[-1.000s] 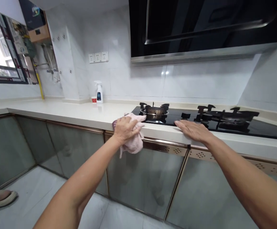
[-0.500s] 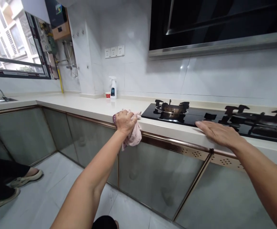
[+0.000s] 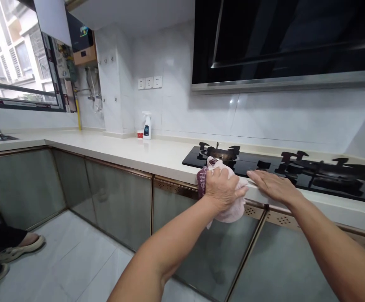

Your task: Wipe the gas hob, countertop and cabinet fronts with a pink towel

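The left hand [image 3: 220,189] clutched the cloth [image 3: 233,213] beneath its palm: pale pink, crumpled, purple at left of the grip, drooping below it; the right hand [image 3: 273,185] lay flat, unclenched, just beside

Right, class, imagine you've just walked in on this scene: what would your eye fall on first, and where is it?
Probably the big black range hood at upper right, above the black gas stove. Then the left hand, near the centre, gripping a pale pink cloth at the front edge of the counter, with the right hand outstretched beside it. Farther back, left of the stove, stands a white spray bottle.
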A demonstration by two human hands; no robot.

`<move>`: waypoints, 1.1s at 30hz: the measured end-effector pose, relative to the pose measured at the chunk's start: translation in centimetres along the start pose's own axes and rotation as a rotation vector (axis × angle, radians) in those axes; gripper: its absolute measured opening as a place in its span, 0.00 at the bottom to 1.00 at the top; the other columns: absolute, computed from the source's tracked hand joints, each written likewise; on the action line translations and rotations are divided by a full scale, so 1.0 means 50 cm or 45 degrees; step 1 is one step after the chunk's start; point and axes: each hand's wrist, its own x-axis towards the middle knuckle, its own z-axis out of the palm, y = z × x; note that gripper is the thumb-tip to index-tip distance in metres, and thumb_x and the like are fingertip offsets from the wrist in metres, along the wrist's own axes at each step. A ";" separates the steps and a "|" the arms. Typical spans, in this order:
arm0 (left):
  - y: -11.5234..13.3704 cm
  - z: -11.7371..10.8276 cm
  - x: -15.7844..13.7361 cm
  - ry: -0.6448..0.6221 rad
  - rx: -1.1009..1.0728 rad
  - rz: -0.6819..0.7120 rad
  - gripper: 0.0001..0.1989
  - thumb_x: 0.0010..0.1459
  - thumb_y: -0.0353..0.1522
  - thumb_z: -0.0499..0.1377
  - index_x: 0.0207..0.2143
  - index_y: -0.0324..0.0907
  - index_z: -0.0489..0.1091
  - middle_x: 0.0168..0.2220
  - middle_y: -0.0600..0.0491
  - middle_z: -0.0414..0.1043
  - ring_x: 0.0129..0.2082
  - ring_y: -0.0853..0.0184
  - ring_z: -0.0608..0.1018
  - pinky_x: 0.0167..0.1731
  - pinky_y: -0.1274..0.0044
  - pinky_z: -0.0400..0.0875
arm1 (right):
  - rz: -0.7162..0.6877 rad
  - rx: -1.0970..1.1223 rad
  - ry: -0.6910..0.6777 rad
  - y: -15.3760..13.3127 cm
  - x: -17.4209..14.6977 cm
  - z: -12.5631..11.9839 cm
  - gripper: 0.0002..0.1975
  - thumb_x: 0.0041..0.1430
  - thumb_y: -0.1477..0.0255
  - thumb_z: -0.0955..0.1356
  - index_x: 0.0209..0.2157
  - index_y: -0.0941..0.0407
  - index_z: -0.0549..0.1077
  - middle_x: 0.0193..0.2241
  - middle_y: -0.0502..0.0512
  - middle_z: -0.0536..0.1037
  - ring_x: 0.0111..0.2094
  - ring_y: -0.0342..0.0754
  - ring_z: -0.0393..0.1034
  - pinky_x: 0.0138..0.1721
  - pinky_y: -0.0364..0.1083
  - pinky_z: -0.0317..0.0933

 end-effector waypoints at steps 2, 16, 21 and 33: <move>0.022 0.004 0.006 -0.030 -0.026 0.038 0.27 0.66 0.56 0.50 0.43 0.48 0.77 0.43 0.45 0.73 0.48 0.53 0.71 0.42 0.65 0.59 | 0.008 -0.010 -0.014 -0.004 -0.003 -0.002 0.37 0.67 0.46 0.47 0.63 0.44 0.71 0.67 0.52 0.67 0.69 0.61 0.57 0.66 0.70 0.54; 0.005 -0.074 0.090 -0.445 -0.597 -0.407 0.33 0.70 0.55 0.37 0.63 0.48 0.64 0.62 0.50 0.72 0.61 0.55 0.69 0.60 0.60 0.61 | -0.235 0.058 -0.162 -0.011 -0.002 -0.029 0.37 0.63 0.44 0.58 0.68 0.44 0.64 0.71 0.52 0.58 0.72 0.59 0.51 0.69 0.67 0.48; 0.042 -0.072 0.107 -0.516 -0.642 -0.405 0.33 0.69 0.55 0.39 0.60 0.48 0.68 0.61 0.47 0.71 0.63 0.51 0.68 0.61 0.57 0.60 | -0.267 0.032 -0.083 -0.007 0.001 -0.018 0.35 0.63 0.47 0.59 0.67 0.45 0.66 0.68 0.57 0.65 0.68 0.63 0.59 0.64 0.68 0.55; -0.157 -0.068 0.107 -0.474 -0.401 -0.177 0.24 0.67 0.51 0.52 0.53 0.48 0.75 0.54 0.48 0.74 0.57 0.56 0.72 0.59 0.63 0.64 | -0.225 0.108 -0.143 -0.021 -0.016 -0.049 0.41 0.62 0.45 0.59 0.73 0.43 0.52 0.73 0.53 0.55 0.72 0.64 0.50 0.67 0.70 0.48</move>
